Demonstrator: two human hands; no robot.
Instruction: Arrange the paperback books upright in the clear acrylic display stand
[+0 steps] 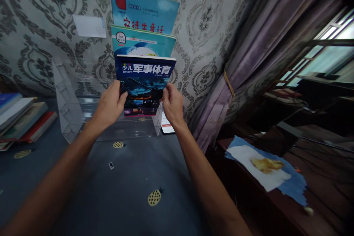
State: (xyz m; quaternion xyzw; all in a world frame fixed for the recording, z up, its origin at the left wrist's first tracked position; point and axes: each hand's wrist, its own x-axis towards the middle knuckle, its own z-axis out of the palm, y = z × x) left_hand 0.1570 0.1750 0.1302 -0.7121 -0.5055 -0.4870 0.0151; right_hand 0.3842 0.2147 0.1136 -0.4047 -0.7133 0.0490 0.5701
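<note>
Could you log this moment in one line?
left hand: holds JUNSHI TIYU book, left edge; right hand: same book, right edge; behind: teal book, blue book; nearby: clear rack

Far side: wall in grey damask-patterned wallpaper [204,18], a pale blank rectangle [90,26] on it at left. Blue surface [116,199] below, printed with yellow pineapples [154,197]. Lit phone [167,126] at its far right, partly hidden. Right: purple curtain [249,40], gathered by a tan tie [229,84]; bright window [343,29] beyond. Near right: reddish-brown table [318,177] bearing a ragged-edged blue sheet [296,190], white and yellow-brown on top.
</note>
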